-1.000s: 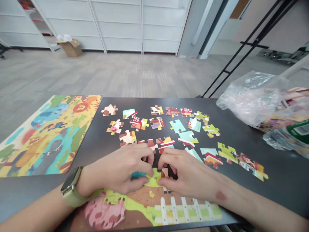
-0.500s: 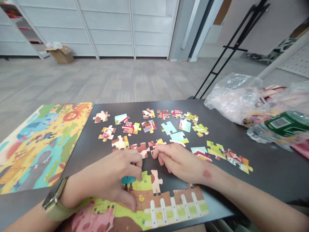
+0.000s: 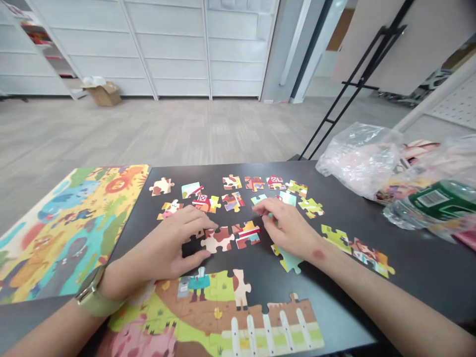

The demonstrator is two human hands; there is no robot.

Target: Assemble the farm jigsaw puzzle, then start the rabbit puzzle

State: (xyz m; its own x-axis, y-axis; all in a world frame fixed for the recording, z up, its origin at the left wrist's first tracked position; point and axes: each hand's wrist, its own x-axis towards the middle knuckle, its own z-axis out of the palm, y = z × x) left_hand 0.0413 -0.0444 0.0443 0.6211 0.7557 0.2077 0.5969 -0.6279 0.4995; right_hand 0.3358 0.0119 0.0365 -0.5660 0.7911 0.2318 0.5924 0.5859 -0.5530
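Note:
A partly joined farm jigsaw puzzle (image 3: 219, 315) lies at the table's near edge, showing a pink pig, a blue-clothed figure and a white fence. Above its upper left, my left hand (image 3: 171, 240) is open, thumb and fingers apart, next to a brown-and-cream puzzle piece (image 3: 218, 240). My right hand (image 3: 286, 225) hovers over pale blue pieces with fingers bent and thumb apart from them; it partly covers those pieces. A blue-green puzzle piece (image 3: 289, 260) lies below its wrist. Between the hands is a red-and-yellow puzzle piece (image 3: 247, 235).
Several loose pieces, including a barn piece (image 3: 275, 183), spread across the dark table (image 3: 208, 173). A colourful picture sheet (image 3: 74, 223) lies at left. On the right are a clear plastic bag (image 3: 360, 158) and a green-labelled bottle (image 3: 435, 204).
My left hand has moved up and left off the joined puzzle, uncovering the blue-clothed figure. My right hand has moved up and right, toward the pale blue pieces. The view has tilted slightly.

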